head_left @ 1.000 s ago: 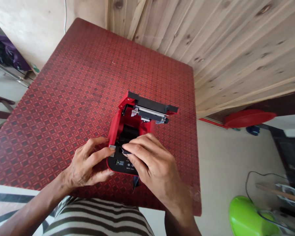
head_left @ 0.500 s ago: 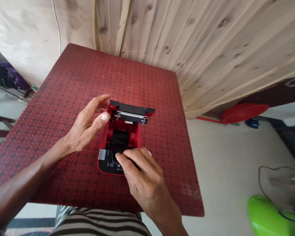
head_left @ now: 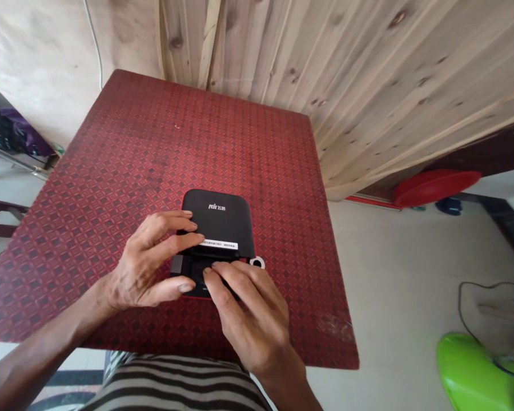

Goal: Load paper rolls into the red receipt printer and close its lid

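Note:
A small printer [head_left: 218, 220] with a black lid and red body sits near the front of the table, its lid folded down. White lettering and a white label strip mark the lid. My left hand [head_left: 154, 260] lies over the printer's left side, fingers stretched onto the lid and thumb apart at the front panel. At the front slot, my right hand [head_left: 251, 311] has its fingers closed over a black strip [head_left: 199, 271] that comes out from under the lid. Its fingertips partly hide the strip and front panel. A white ring-shaped piece [head_left: 257, 262] shows beside the printer, just beyond my right hand.
The table [head_left: 154, 142] has a red patterned top. Behind it stands a wooden plank wall [head_left: 274, 51], with a white cable [head_left: 96, 45] at the left. A red basin [head_left: 437, 185] and a green plastic object [head_left: 466, 371] are off to the right.
The printer's lid has swung down from raised to lowered, covering the compartment. My left hand has moved from the lid's raised edge down and nearer, onto its top. My right hand stays at the front.

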{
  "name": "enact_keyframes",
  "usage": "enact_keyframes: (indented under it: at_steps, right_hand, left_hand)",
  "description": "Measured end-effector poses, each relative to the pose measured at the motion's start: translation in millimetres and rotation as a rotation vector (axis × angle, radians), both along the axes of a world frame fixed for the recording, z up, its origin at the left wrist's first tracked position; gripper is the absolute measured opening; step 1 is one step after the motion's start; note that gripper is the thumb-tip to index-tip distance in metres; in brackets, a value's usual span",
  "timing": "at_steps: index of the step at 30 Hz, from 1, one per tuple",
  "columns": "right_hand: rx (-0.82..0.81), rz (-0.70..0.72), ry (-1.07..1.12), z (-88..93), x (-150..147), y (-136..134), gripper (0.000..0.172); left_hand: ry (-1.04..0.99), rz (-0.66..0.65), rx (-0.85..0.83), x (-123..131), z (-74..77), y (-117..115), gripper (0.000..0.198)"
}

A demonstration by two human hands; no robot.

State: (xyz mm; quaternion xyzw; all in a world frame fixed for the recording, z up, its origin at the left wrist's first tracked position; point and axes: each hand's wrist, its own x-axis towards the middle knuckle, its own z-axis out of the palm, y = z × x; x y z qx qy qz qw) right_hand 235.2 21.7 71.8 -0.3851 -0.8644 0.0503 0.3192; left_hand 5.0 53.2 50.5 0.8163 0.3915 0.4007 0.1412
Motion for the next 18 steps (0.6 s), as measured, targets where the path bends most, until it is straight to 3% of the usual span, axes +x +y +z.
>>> enact_keyframes:
  at_steps: [5, 18]
  right_hand:
    - [0.001, -0.015, 0.057, -4.7, -0.5, -1.4, 0.028]
    - [0.021, -0.015, 0.044, -3.1, -7.7, 3.8, 0.02]
  left_hand:
    - [0.076, 0.009, 0.101, 1.8, -15.3, -8.8, 0.057]
    - [0.106, 0.001, 0.14, -0.3, -21.2, -8.9, 0.07]
